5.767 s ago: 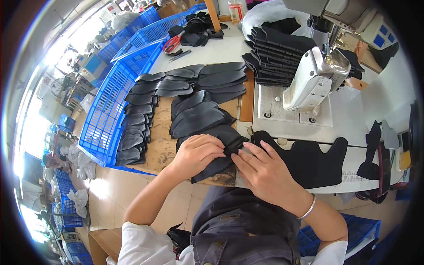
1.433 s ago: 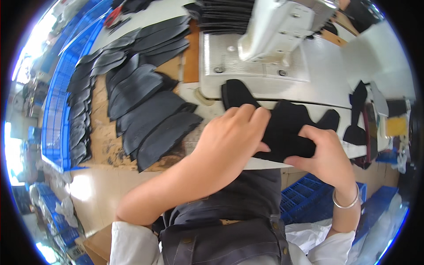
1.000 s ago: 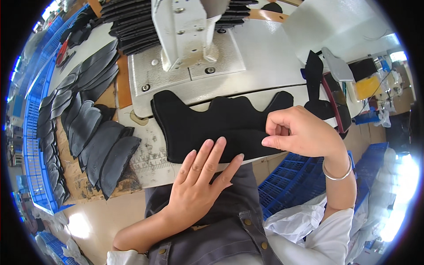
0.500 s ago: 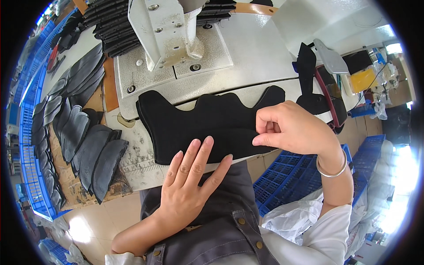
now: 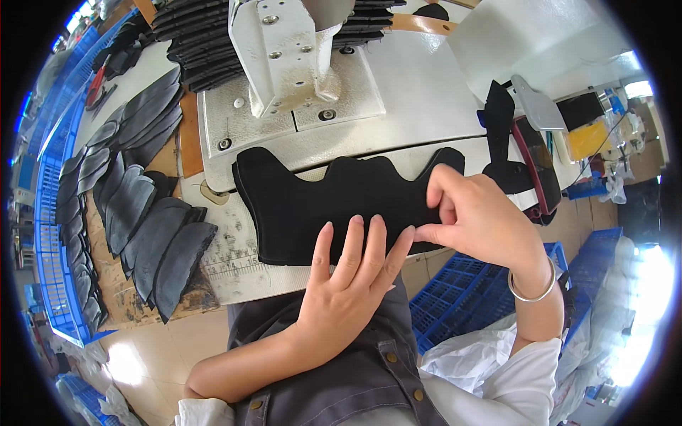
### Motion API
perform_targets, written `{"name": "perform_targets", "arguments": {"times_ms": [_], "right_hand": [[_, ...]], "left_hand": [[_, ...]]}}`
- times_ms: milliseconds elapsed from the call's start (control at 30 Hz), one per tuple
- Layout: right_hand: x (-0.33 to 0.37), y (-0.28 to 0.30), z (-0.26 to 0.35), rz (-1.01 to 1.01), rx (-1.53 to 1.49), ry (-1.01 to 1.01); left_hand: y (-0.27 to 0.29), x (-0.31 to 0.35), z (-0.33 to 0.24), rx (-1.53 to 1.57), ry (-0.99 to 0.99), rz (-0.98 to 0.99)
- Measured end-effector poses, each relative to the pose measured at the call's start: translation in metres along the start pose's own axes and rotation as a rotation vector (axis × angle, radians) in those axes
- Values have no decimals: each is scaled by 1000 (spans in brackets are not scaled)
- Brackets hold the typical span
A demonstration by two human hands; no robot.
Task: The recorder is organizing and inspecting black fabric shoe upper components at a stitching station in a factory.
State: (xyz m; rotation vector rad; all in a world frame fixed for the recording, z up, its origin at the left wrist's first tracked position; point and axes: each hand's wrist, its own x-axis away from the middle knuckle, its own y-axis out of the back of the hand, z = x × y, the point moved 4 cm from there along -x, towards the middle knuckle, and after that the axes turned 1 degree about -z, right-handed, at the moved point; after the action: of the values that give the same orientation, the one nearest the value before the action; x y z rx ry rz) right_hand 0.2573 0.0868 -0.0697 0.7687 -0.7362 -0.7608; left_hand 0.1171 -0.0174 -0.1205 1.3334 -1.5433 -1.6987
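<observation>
A black fabric piece (image 5: 320, 206) with a wavy far edge lies at the front of the sewing machine bed, and its left side shows more than one layer. My left hand (image 5: 348, 291) rests flat on its near edge with the fingers spread, the index fingertip close to my right thumb. At the piece's right end my right hand (image 5: 483, 224) is closed, thumb and curled fingers pinching the fabric; the exact grip is partly hidden by the hand. Just beyond the piece stands the white machine head (image 5: 280, 60).
Overlapping dark grey cut pieces (image 5: 153, 234) cover the table's left side, beside a blue crate (image 5: 60, 284). Stacked black pieces (image 5: 202, 42) lie behind the machine. At right are a black strip-shaped piece (image 5: 500, 121), a dark red case (image 5: 536, 163) and blue crates (image 5: 455, 284) below.
My left hand has slid right along the near edge, up to my right hand. The right hand stays pinched at the right end. The whole view has shifted slightly.
</observation>
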Motion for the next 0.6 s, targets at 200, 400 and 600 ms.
{"name": "perform_targets", "arguments": {"times_ms": [200,400,600], "right_hand": [[30,-28,24,-331,303,369],[32,-37,8,-381,510,543],[31,-19,16,-437,619,791]], "left_hand": [[1,1,6,-49,31,56],[30,10,26,-84,138,88],[61,3,44,-55,80,74]]}}
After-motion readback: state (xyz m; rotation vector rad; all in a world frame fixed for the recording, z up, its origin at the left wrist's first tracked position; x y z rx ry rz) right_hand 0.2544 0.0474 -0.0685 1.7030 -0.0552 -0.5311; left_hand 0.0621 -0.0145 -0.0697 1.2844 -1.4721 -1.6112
